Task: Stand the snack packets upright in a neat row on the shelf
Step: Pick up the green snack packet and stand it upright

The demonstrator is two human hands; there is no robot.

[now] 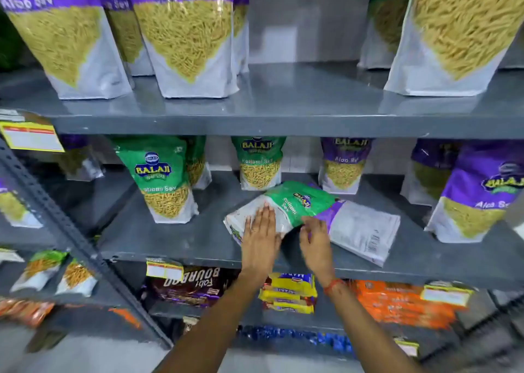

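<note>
On the grey metal middle shelf (175,239) several packets stand, but the green-topped plastic packet (286,206) lies flat atop a purple-topped one (360,228), left hand (259,236) flat on it, right hand (316,242) open beside.

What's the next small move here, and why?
Probably close both hands on the green packet and tip it upright. It lies flat atop the purple packet; the left hand rests flat on it, the right hand is open at its edge.
</note>
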